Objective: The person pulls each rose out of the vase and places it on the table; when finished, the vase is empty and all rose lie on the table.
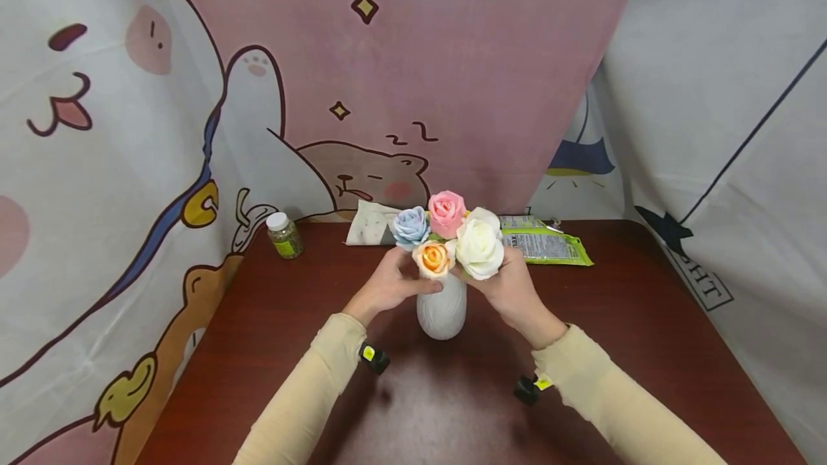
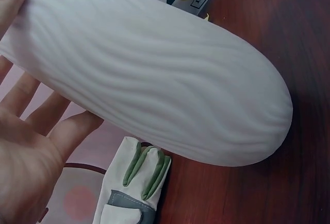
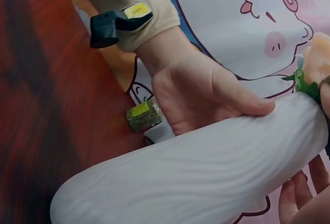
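A white vase (image 1: 442,311) with wavy ridges stands upright in the middle of the table, close to both hands. My left hand (image 1: 390,282) grips its upper part, thumb on the near side and fingers behind. At its mouth cluster a blue rose (image 1: 410,226), a pink rose (image 1: 446,212), an orange rose (image 1: 433,258) and a white rose (image 1: 479,244). My right hand (image 1: 513,293) holds the white rose just under its head, thumb at the vase's mouth. The bloom hides part of the fingers. In the right wrist view, the right fingers (image 3: 301,195) curl beside the vase's upper side.
Left at the back stands a small jar (image 1: 284,237) with a white lid. A white glove (image 2: 131,183) lies behind the flowers. Green packets (image 1: 552,246) lie at the back right. Printed cloth (image 1: 491,77) hangs around the dark red table (image 1: 620,350).
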